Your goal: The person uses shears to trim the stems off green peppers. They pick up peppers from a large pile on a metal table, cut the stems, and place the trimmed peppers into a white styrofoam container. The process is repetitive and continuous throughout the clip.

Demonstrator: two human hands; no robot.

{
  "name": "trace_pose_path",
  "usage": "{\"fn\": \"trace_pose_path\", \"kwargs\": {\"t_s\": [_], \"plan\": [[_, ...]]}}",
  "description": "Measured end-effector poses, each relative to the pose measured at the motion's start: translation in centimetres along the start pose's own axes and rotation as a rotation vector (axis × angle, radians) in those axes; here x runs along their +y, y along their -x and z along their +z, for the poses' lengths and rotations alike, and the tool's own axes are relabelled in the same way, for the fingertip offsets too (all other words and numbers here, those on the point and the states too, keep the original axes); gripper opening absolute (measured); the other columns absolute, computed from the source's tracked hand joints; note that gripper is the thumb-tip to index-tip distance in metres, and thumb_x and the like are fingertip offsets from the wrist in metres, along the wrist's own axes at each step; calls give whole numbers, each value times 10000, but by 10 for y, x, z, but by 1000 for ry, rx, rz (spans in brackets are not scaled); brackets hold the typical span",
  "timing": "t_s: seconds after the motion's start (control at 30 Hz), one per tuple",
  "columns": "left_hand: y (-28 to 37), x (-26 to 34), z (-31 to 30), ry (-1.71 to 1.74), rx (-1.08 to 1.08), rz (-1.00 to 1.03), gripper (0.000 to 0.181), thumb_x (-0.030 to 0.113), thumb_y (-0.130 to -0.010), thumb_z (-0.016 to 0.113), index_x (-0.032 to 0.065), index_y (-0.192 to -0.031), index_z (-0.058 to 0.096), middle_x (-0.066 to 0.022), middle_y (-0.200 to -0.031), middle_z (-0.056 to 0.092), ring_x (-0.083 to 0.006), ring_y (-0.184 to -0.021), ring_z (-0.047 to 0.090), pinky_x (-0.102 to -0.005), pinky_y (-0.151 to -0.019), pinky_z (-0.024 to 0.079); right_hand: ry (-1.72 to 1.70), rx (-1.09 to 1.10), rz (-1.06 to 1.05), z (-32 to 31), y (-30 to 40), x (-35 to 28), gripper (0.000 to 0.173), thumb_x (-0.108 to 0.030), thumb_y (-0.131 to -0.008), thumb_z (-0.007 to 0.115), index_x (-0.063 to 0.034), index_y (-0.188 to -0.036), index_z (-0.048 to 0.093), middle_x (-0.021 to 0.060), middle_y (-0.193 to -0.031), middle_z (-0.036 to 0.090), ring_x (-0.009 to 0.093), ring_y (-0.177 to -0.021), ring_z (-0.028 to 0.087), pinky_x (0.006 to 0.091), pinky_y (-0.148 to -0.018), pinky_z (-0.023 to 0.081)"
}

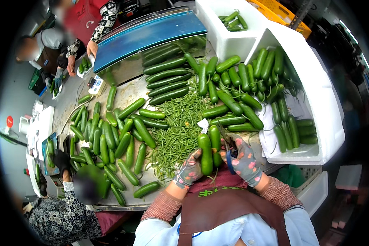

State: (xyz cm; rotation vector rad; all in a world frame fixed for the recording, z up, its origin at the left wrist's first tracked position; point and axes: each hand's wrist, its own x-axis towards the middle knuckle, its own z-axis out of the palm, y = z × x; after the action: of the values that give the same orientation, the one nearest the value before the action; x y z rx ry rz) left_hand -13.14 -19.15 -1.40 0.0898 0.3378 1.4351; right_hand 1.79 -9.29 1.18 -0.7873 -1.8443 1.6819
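Note:
My left hand (189, 170), in a grey floral glove, holds a green cucumber (205, 153) upright at the table's front edge. A second cucumber (215, 144) stands beside it, between my two hands. My right hand (242, 160), gloved alike, is closed around blue-handled scissors (229, 161) whose blades point up and away from me, by the second cucumber. Whether the right fingers also touch that cucumber cannot be told. A heap of cut green stems (181, 129) lies just beyond my hands. A white scrap (203, 125) rests near the cucumbers' far ends.
Cucumbers with long stems spill from a tipped white foam box (329, 123) at right. Many loose cucumbers (109, 135) cover the table's left. A blue-topped metal housing (150, 37) stands behind a row of cucumbers (169, 95). Several co-workers handle cucumbers at the left side.

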Motion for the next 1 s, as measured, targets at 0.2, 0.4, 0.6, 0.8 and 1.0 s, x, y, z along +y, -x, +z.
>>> {"fn": "trace_pose_path", "kwargs": {"t_s": [0.2,0.4,0.6,0.8,1.0], "plan": [[-7,-10,10,110,36,44,681,170,-716,621,128,-1290,256,-110,-1219,400,-241,-1095,414,-368,-934,338,-664,97,282,2,10,0,594,-78,-688,623,-2,-1183,304,131,-1126,398,221,-916,523,299,-798,441],[-2,-11,12,-49,47,57,702,165,-734,606,111,-1306,201,-93,-1229,379,-215,-1084,425,-328,-907,367,58,63,104,5,6,22,455,-33,-728,586,28,-1120,362,137,-969,508,142,-814,540,208,-714,457],[1,-15,12,-171,35,53,708,204,-736,607,98,-1303,196,-103,-1205,399,-239,-1049,456,-343,-880,393,-1057,130,354,-2,-2,43,349,-180,-797,524,64,-1021,416,99,-832,505,134,-651,534,188,-565,461],[1,-7,11,-85,-27,15,683,224,-751,579,100,-1302,194,-132,-1195,401,-263,-1040,468,-376,-892,382,-908,104,98,-32,-18,82,461,-206,-782,528,55,-1122,358,127,-886,503,183,-739,540,210,-643,468],[4,-4,16,-88,61,86,670,234,-725,595,69,-1276,252,-161,-1111,471,-288,-1003,490,-390,-898,374,-250,165,100,-29,-3,53,668,-460,-764,511,78,-1119,333,200,-918,443,220,-784,496,234,-619,466]]}}
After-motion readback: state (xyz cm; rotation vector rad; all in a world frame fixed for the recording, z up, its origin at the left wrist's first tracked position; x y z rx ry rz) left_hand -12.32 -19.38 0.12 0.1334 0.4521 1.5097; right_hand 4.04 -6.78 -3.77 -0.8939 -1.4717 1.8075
